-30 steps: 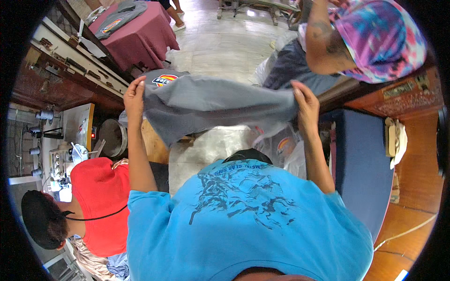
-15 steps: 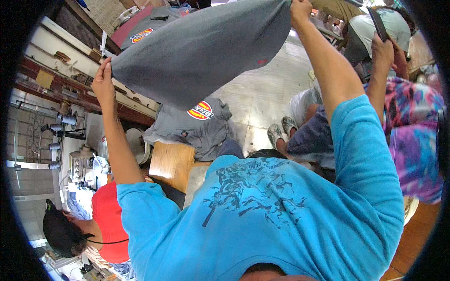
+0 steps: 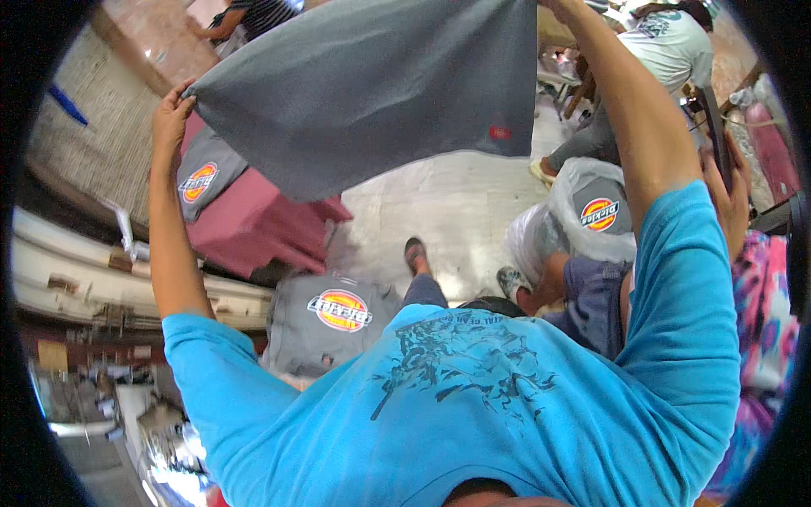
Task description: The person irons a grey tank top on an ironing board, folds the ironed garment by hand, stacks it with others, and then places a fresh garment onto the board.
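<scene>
A grey T-shirt [image 3: 380, 93] is stretched wide in front of me, hanging in a slack curve with a small red label near its lower right edge. My left hand [image 3: 172, 114] pinches its left corner between thumb and fingers. At the top edge of the picture, my right hand [image 3: 559, 5] grips the upper right corner; most of its fingers are cut off from view. Below lies a stack of grey T-shirts [image 3: 287, 325] with a round orange, red and white print, near my lap and touched by neither hand.
Left of centre, a maroon cloth-covered surface [image 3: 253, 224] bears another printed grey shirt [image 3: 211, 169]. A clear plastic bag [image 3: 562, 198] with grey shirts stands right of centre. Close on my right, a person's hand [image 3: 733, 198] holds a dark flat object. Another person in a white shirt [image 3: 672, 51] bends over farther off.
My view has swung leftward and forward, bringing the maroon surface and plastic bag into sight. The shirt stays stretched between both hands, its right side now hanging straighter.
</scene>
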Demonstrator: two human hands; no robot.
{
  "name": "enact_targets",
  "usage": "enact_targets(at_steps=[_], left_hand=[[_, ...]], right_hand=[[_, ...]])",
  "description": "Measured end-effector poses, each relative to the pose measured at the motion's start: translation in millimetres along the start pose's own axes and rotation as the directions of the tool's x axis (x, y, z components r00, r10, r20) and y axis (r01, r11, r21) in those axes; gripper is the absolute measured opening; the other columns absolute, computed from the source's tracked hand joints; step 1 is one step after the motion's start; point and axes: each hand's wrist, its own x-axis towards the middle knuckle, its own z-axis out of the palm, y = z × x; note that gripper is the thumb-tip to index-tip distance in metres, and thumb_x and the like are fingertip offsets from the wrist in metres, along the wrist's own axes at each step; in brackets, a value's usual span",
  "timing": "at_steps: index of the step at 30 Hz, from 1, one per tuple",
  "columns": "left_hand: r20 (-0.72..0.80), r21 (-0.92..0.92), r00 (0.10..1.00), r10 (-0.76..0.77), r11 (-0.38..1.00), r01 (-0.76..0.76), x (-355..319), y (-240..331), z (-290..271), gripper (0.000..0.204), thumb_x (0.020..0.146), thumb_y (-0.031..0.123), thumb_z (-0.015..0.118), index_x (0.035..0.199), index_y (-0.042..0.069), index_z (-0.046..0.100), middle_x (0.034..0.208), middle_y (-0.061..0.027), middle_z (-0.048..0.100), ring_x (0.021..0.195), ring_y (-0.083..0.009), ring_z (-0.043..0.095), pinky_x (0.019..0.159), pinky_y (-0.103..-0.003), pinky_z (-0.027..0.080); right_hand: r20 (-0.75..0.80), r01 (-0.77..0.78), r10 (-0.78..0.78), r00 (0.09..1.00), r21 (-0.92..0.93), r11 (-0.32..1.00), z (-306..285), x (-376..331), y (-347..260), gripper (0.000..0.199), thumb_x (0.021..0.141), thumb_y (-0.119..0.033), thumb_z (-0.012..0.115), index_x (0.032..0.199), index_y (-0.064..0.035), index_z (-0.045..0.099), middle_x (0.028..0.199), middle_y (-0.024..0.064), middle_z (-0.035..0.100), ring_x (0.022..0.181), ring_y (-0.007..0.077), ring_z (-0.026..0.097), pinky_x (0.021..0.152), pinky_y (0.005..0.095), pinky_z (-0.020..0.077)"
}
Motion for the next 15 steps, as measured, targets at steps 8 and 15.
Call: enact_targets(at_steps=[8, 15], left_hand=[[0.094, 0.054, 0.995, -0.021, 0.998, 0.016, 123, -129, 61, 0.030, 0.079, 0.003, 0.054, 0.109, 0.002, 0.058, 0.085, 0.0006, 0.059, 0.077, -0.0061, 0.052, 0.070, -0.020, 0.040], [0.174, 0.212, 0.977, -0.124, 0.974, 0.086, 192, -134, 149, 0.021, 0.080, 0.001, 0.053, 0.100, 0.001, 0.061, 0.074, 0.0027, 0.058, 0.064, -0.0061, 0.051, 0.058, -0.021, 0.040]], right_hand=[[0.231, -0.445, 0.431, 0.872, 0.008, 0.896, 51, 51, 80, 0.037, 0.080, -0.001, 0.052, 0.116, -0.0015, 0.051, 0.104, 0.0057, 0.056, 0.090, 0.0144, 0.055, 0.082, 0.0266, 0.0432], [0.199, -0.613, 0.594, 0.779, 0.046, 0.789, 24, 77, 140, 0.029, 0.082, -0.002, 0.048, 0.111, -0.0013, 0.052, 0.099, 0.0067, 0.058, 0.077, 0.0170, 0.057, 0.071, 0.0267, 0.0468]])
